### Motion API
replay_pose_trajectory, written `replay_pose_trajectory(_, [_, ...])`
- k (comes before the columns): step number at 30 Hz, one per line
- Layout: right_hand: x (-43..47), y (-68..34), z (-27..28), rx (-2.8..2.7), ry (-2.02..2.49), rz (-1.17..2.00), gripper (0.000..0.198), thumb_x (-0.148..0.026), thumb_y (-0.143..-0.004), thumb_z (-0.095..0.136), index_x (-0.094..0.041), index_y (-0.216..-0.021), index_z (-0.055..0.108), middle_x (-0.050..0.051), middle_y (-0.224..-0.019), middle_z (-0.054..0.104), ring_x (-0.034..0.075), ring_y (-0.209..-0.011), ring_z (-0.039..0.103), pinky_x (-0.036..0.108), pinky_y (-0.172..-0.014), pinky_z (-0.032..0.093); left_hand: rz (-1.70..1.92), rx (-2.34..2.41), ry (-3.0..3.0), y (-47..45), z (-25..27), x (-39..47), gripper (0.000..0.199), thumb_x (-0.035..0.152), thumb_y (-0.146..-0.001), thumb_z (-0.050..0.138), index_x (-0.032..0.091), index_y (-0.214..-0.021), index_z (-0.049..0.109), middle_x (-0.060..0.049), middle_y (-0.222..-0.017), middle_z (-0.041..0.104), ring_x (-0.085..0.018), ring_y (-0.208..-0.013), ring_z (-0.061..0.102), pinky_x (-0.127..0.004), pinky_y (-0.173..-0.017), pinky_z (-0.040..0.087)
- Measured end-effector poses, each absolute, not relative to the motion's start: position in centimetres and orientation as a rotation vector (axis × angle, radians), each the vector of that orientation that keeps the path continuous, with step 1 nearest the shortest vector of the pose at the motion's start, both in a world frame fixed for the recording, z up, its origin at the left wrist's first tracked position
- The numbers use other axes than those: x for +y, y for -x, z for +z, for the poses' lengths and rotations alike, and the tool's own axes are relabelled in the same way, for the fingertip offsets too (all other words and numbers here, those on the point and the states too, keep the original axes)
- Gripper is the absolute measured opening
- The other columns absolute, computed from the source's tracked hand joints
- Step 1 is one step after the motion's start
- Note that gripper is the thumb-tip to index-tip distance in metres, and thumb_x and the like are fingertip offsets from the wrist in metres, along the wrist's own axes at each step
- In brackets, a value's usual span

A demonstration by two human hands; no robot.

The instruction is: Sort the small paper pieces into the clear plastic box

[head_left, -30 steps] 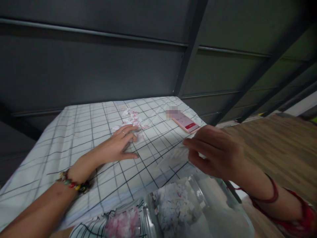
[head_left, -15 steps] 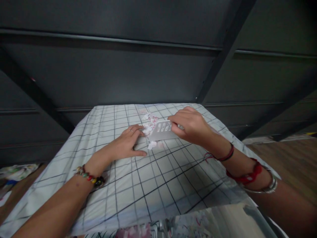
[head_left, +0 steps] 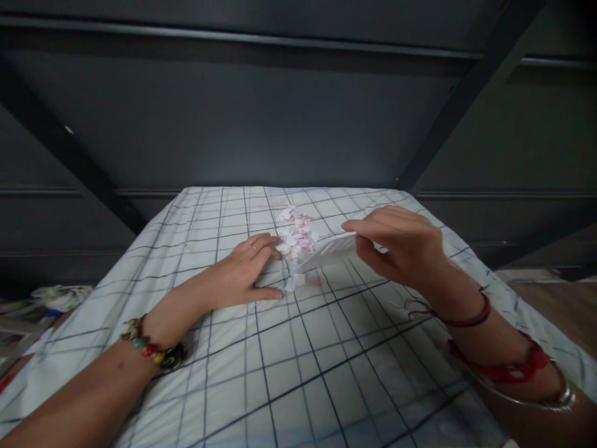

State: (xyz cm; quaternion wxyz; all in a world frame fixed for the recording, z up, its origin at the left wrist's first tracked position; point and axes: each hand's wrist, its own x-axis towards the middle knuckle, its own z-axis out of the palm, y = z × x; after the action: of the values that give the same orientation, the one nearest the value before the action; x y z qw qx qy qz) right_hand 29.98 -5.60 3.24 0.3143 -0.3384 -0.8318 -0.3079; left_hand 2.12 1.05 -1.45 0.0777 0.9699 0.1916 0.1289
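My right hand (head_left: 396,242) pinches one end of a thin white slotted plate (head_left: 329,249), which tilts down to the left. Its lower end is at a small heap of torn paper scraps (head_left: 297,239), white with pink-red marks. On the other side of the heap, my left hand (head_left: 249,270) rests open on the cloth, thumb apart and fingertips at the scraps. One loose scrap (head_left: 293,283) lies nearer to me, by the left thumb. The plate's held end is hidden by my right fingers.
A white cloth with dark grid lines (head_left: 261,367) covers the table. Dark grey panels with metal bars (head_left: 280,118) stand right behind its far edge. Cluttered items (head_left: 60,302) lie low at the left, and wooden floor (head_left: 550,298) shows at the right.
My right hand has tipped the slotted plate flatter, so its slots hardly show. The scraps are more exposed. The view has shifted, and the printed sheets at the bottom edge are out of sight.
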Motion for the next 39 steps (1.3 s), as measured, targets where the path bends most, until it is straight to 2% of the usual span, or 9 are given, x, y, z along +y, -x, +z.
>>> replay_pose_trajectory(6, [-6.5, -30.9, 4.0, -2.141, 0.774, -0.889, 0.016, -0.010, -0.083, 0.052, -0.020, -0.094, 0.058, -0.002, -0.063, 0.058, 0.012, -0.056, 0.051, 0.028, -0.055, 0.040, 0.381, 0.574, -2.891, -2.1, -1.5, 1.1, 0.051, 0.060, -0.091, 0.053, 0.016, -0.115, 0.046, -0.021, -0.140, 0.038, -0.036, -0.132, 0.034, -0.055, -0.106, 0.034])
replay_pose_trajectory(13, [-6.2, -31.4, 3.8, -2.200, 0.750, -0.896, 0.012, -0.016, -0.084, 0.049, -0.023, -0.085, 0.058, -0.005, -0.058, 0.057, 0.010, -0.051, 0.049, 0.027, -0.051, 0.040, 0.374, 0.547, -2.896, -2.2, -1.2, 0.9, 0.048, 0.059, -0.092, 0.052, 0.018, -0.118, 0.046, -0.019, -0.141, 0.037, -0.035, -0.134, 0.031, -0.054, -0.108, 0.033])
replay_pose_trajectory(19, [-6.2, -31.1, 3.6, -2.150, 0.745, -0.894, 0.011, -0.013, -0.082, 0.051, -0.022, -0.084, 0.058, -0.004, -0.057, 0.056, 0.011, -0.051, 0.049, 0.027, -0.050, 0.040, 0.382, 0.518, -2.905, -2.3, -1.1, 0.7, 0.049, 0.058, -0.093, 0.051, 0.019, -0.122, 0.049, -0.017, -0.140, 0.037, -0.034, -0.134, 0.030, -0.052, -0.110, 0.031])
replay_pose_trajectory(26, [-6.0, -31.1, 3.2, -2.130, 0.797, -0.912, 0.012, -0.015, -0.082, 0.050, -0.023, -0.084, 0.059, -0.005, -0.057, 0.056, 0.011, -0.051, 0.048, 0.027, -0.051, 0.038, 0.387, 0.377, -2.926, -2.5, -0.7, 0.2, 0.041, 0.049, -0.093, 0.056, 0.027, -0.128, 0.056, -0.011, -0.146, 0.033, -0.034, -0.136, 0.028, -0.050, -0.113, 0.027])
replay_pose_trajectory(32, [-5.9, -31.1, 3.3, -2.159, 0.756, -0.891, 0.011, -0.013, -0.082, 0.052, -0.022, -0.088, 0.056, -0.005, -0.058, 0.057, 0.011, -0.051, 0.050, 0.027, -0.051, 0.040, 0.374, 0.312, -2.901, -3.0, -0.1, -0.3, 0.036, 0.045, -0.092, 0.059, 0.027, -0.123, 0.063, -0.011, -0.145, 0.035, -0.033, -0.135, 0.031, -0.050, -0.113, 0.026])
replay_pose_trajectory(39, [-6.1, -30.9, 3.3, -2.131, 0.742, -0.846, 0.014, -0.015, -0.082, 0.051, -0.024, -0.089, 0.058, -0.005, -0.061, 0.061, 0.010, -0.052, 0.052, 0.026, -0.053, 0.043, 0.462, 0.366, -2.867, -2.8, 0.0, -0.3, 0.029, 0.041, -0.093, 0.058, 0.024, -0.117, 0.063, -0.011, -0.140, 0.040, -0.031, -0.134, 0.033, -0.047, -0.112, 0.030])
